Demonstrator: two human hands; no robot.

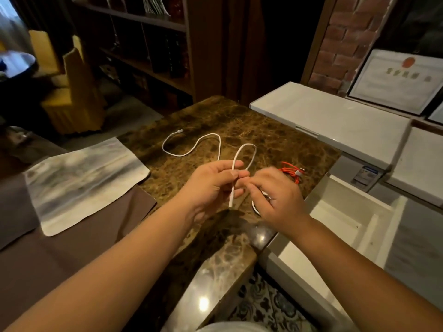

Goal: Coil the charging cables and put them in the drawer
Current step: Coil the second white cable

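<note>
My left hand (212, 182) pinches a white charging cable (191, 152) near one end, whose plug hangs down below the fingers. From there the cable makes one raised loop, and the rest snakes across the brown marble table (239, 125) to a far plug. My right hand (278, 195) grips the same cable just right of the left fingers. An orange cable (291, 172) lies bunched on the table behind my right hand. A bit of another white cable (255, 208) shows under my right hand. The open white drawer (345, 212) stands to the right.
A grey-white cloth (81, 180) lies on a brown surface to the left. White chest units (335, 118) stand at the right, with framed certificates behind them. A dark bookshelf and yellow chairs fill the back. Patterned floor shows below the table edge.
</note>
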